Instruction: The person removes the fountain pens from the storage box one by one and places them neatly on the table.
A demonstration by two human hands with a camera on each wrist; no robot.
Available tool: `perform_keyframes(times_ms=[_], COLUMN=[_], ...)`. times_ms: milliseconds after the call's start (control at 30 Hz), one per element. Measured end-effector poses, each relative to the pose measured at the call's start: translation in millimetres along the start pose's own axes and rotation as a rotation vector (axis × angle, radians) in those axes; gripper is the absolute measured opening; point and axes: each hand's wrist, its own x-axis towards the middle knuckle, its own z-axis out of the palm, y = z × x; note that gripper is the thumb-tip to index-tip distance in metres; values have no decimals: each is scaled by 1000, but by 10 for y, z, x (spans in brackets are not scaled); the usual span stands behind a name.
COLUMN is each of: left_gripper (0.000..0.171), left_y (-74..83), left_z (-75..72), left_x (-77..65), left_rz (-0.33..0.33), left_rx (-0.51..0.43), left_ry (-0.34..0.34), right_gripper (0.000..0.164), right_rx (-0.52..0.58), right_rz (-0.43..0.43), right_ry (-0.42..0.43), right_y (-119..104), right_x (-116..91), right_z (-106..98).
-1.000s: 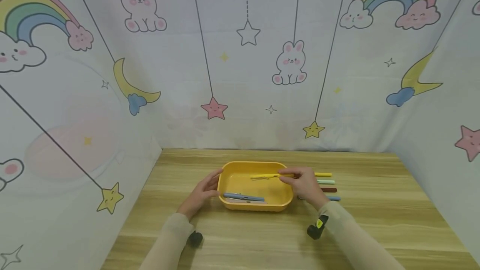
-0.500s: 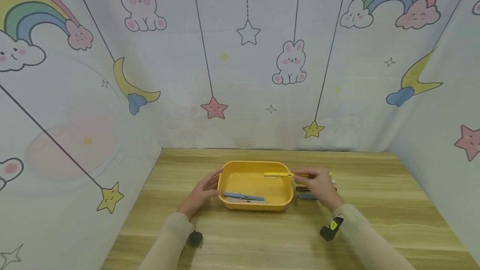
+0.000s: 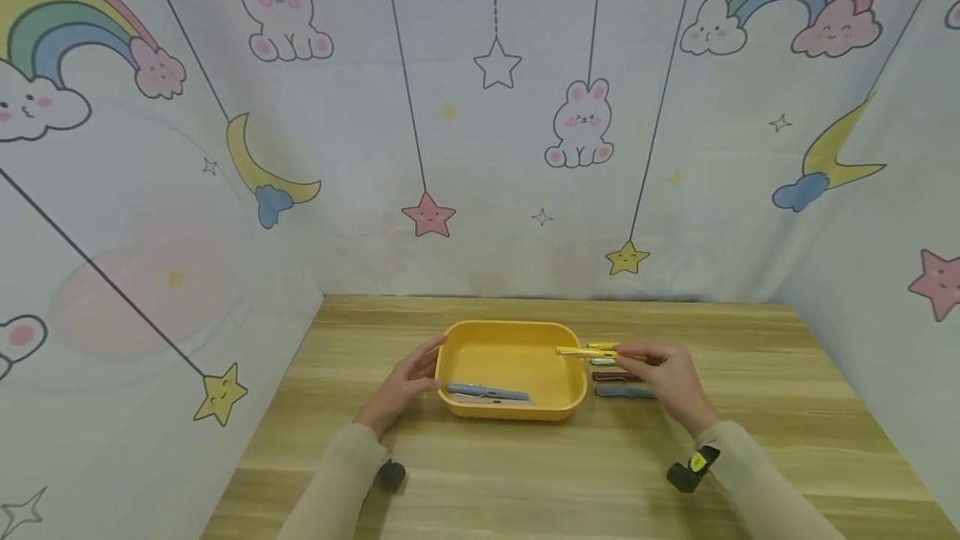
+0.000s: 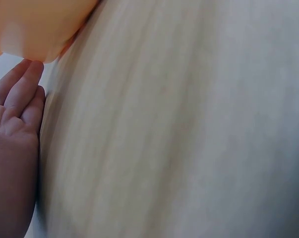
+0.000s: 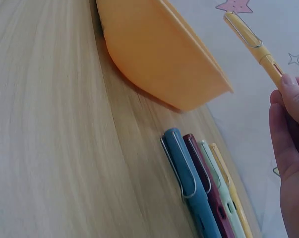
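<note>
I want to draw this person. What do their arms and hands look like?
Long, pale cream sleeves reach the wrists. The left hand and right hand have no gloves. On the left there's a rounded black gadget; the right black gadget shows a bright yellow-green patch.

A yellow pen (image 5: 265, 57) in the right grip (image 5: 293, 163), four other pens (image 5: 213, 203) abreast near an orange container (image 5: 154, 54).

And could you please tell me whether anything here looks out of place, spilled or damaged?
Nothing stands out. Four pens lie side by side next to the yellow tray, two more pens rest inside it, and the held yellow pen looks intact. No spill shows.
</note>
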Motion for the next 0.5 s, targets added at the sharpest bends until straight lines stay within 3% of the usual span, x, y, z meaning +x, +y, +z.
perform_keyframes(times_ms=[267,500], left_gripper=[73,73], left_y=[-15,-7], left_z=[4,-1], left_x=[1,9], left_rz=[-14,-8], left_rx=[2,10], left_ry=[8,9], right_gripper=[30,26], right_rx=[-86,-72], right_rz=[46,37], right_ry=[11,37], right_y=[83,185], right_x=[-156,-245], right_z=[-179,-263])
